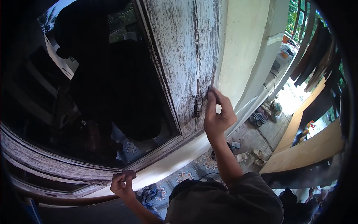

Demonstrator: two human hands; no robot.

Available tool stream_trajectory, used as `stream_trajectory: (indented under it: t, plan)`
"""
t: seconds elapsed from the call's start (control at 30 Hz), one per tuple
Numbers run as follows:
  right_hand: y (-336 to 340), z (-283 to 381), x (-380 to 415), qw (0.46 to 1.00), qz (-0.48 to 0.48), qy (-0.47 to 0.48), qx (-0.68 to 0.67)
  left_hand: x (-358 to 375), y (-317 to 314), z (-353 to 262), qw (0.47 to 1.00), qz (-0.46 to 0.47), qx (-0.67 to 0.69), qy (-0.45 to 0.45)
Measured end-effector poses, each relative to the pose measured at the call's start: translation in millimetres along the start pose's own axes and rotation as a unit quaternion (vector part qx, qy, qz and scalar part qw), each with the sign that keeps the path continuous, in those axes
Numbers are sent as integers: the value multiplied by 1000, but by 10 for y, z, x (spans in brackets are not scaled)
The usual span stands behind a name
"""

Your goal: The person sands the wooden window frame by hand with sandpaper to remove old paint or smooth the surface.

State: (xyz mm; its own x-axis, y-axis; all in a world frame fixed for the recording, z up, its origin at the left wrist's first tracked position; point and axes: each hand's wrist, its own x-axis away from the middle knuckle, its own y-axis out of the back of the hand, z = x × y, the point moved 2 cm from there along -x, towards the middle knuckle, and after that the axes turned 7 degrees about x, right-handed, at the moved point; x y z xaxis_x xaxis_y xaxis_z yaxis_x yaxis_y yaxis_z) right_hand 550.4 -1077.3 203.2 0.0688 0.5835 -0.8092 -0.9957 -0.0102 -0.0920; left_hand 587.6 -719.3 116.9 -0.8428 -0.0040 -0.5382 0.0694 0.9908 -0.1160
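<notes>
My right hand is raised to the weathered window frame, whose white paint is worn through to dark wood. Pinched between its thumb and fingers is a small brown piece of sandpaper, held against the frame's outer edge. Just left of these fingers is a dark metal hinge. Lower down, my left hand grips another brown piece, which looks like folded sandpaper, by the bottom rail of the frame. Dark glass fills the window and reflects a person's outline.
A cream wall runs right of the frame. Several shoes and sandals lie on the concrete floor. Crumpled cloth rests on patterned tiles below. Wooden boards and hanging clothes stand at the right.
</notes>
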Motion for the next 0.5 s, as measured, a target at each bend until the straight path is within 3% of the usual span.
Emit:
stream_trajectory:
  t: [0.03,0.13,0.23,0.3,0.5]
  plan:
    - [59,-72,153,999,21,-41,9,18,-112,-38,999,-1,35,9]
    - [134,-201,315,997,65,-38,10,186,-229,158,997,-26,54,44]
    - [8,52,-212,998,-6,-13,-55,325,-494,174,998,30,11,50]
    - [2,3,-202,998,-1,-5,-57,372,-792,137,994,49,47,83]
    - [45,-110,-74,997,44,19,-63,397,-1118,112,996,54,48,59]
